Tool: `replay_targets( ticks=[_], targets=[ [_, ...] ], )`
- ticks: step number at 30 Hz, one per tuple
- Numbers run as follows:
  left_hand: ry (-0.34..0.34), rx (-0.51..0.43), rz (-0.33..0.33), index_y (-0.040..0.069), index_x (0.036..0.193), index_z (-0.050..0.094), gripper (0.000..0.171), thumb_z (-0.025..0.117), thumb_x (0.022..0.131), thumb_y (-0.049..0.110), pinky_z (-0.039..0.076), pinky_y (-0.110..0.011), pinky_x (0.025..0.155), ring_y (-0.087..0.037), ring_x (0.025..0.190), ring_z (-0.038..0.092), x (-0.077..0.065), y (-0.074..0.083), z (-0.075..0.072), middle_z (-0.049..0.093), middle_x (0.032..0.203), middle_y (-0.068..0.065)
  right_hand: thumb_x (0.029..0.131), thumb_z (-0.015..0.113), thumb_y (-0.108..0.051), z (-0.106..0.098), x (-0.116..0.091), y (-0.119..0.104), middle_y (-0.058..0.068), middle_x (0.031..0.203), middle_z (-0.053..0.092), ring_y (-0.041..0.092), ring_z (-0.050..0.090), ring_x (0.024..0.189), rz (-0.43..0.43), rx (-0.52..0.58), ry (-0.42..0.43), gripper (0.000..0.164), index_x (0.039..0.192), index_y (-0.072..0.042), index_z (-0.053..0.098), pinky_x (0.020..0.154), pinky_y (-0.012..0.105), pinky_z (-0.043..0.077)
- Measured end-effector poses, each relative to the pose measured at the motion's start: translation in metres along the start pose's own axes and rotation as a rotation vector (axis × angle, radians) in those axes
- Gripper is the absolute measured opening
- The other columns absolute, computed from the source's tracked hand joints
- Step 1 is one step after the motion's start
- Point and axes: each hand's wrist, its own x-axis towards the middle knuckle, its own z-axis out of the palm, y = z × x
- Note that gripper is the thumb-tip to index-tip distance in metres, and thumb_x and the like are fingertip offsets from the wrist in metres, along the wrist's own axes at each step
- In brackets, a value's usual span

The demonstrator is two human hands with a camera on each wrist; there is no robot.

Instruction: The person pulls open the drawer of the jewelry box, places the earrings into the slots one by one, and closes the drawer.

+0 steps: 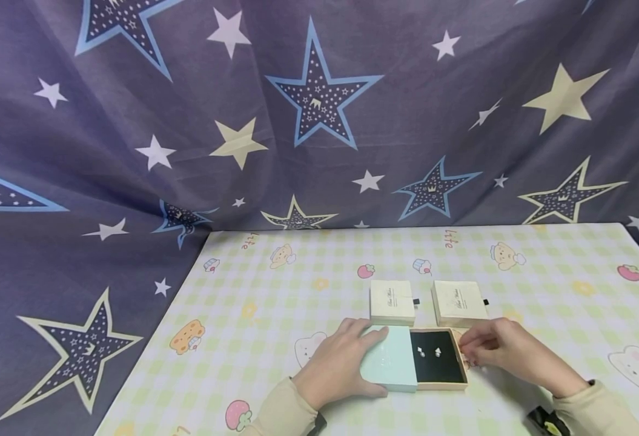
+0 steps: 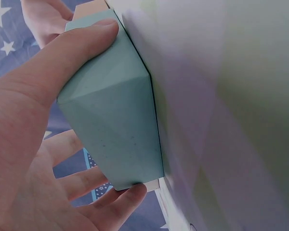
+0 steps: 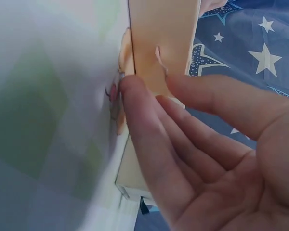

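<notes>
My left hand (image 1: 338,363) grips a mint-green box sleeve (image 1: 390,357), thumb along the near side and fingers around the far side. From the sleeve's right end a tan drawer (image 1: 440,386) stands partly pulled out, lined with a black pad (image 1: 444,369). A pair of small earrings (image 1: 429,352) sits on the pad. At the drawer's outer end is my right hand (image 1: 510,354), its fingers loosely bent and thumb and forefinger apart. In the right wrist view, a thin ribbon pull (image 3: 160,58) curves from the drawer's end to the thumb tip.
Behind the mint sleeve lie two cream boxes, a left one (image 1: 391,298) and a right one (image 1: 460,300), each with a short black tab on its right side. A green-checked cloth (image 1: 226,351) covers the table. Star-printed fabric (image 1: 188,72) hangs at the back and left.
</notes>
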Motion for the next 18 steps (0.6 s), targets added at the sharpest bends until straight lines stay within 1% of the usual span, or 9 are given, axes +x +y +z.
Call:
replay_targets(
  ticks=[6,12,18],
  targets=[
    [0.002,0.0,0.002,0.023,0.146,0.05,0.096,0.084,0.065,0.062,0.056,-0.036,0.088,-0.021,0.127,0.048,0.0008,0.0004,-0.0003,0.05,0.144,-0.006,0.087,0.06,0.008,0.0031,0.001,0.0015,0.01,0.083,0.073,0.009,0.069,0.07,0.028,0.08,-0.021,0.012,0.096,0.01,0.068,0.062,0.029,0.059],
    [-0.002,-0.004,-0.001,0.023,0.146,0.05,0.096,0.084,0.065,0.062,0.056,-0.036,0.089,-0.021,0.128,0.048,0.0012,0.0006,-0.0006,0.05,0.145,-0.006,0.083,0.06,0.01,0.0051,0.0024,0.0033,0.009,0.081,0.073,0.005,0.067,0.068,0.036,0.07,-0.022,0.014,0.094,0.01,0.069,0.062,0.026,0.058],
    [-0.006,-0.002,-0.003,0.024,0.147,0.05,0.097,0.083,0.065,0.062,0.056,-0.037,0.088,-0.022,0.128,0.048,0.0011,0.0006,-0.0007,0.05,0.145,-0.006,0.081,0.057,0.011,0.0057,0.0032,0.0039,0.008,0.081,0.072,0.006,0.066,0.068,0.038,0.06,-0.03,0.017,0.093,0.009,0.069,0.062,0.026,0.058]
  ],
)
